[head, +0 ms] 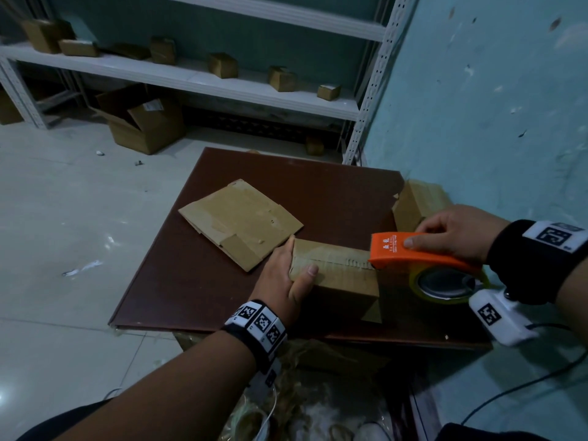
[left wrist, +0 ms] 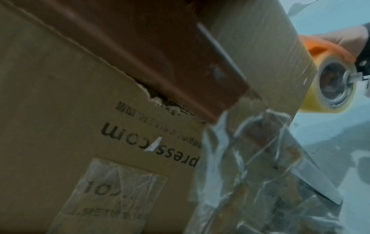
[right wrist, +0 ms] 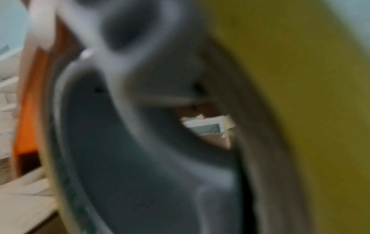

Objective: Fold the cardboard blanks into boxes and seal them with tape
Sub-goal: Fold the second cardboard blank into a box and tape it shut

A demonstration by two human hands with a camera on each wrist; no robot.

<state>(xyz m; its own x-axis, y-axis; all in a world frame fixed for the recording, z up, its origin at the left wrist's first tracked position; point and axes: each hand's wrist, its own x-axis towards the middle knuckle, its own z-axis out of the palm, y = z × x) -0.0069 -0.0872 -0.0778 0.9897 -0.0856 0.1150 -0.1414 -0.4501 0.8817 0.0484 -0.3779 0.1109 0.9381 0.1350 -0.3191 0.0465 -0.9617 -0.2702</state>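
Head view: small cardboard box [head: 337, 275] is sitting on the dark brown board [head: 318, 192], at about 5 o'clock from the board's centre. Left hand [head: 283, 275] is gripping the box's left end — thumb lying on top, fingers curling round the far side. Right hand [head: 458, 233] is clamped on the orange tape dispenser [head: 413, 253], fingers wrapping over its top, index finger lying along the orange cover. Dispenser's front edge is touching the box's top seam at the box's 3 o'clock end; yellowish tape roll [head: 445, 284] is hanging just right of the box. Flat cardboard blanks [head: 241, 221] are lying at 10 o'clock from the box, nearly touching the left hand. Another folded box [head: 420, 202] is sitting at the board's 2 o'clock corner against the teal wall [head: 493, 106]. White shelving [head: 191, 74] at 12 o'clock is carrying several small boxes; an open carton [head: 143, 122] is standing on the floor below it.

Left wrist view: camera is looking from under the board edge [left wrist: 160, 55] — a large printed carton [left wrist: 80, 126] is filling 9 o'clock, crumpled clear plastic [left wrist: 250, 158] at 5 o'clock. Tape dispenser [left wrist: 328, 47] and roll [left wrist: 336, 82] are showing at 2 o'clock, right hand [left wrist: 344, 38] on top. Left hand itself is not showing here.

Right wrist view: heavily blurred. Tape roll [right wrist: 300, 110] and its grey hub [right wrist: 140, 126] are filling the picture, a strip of orange housing [right wrist: 26, 118] at 9 o'clock. Cannot tell the grip from this one.
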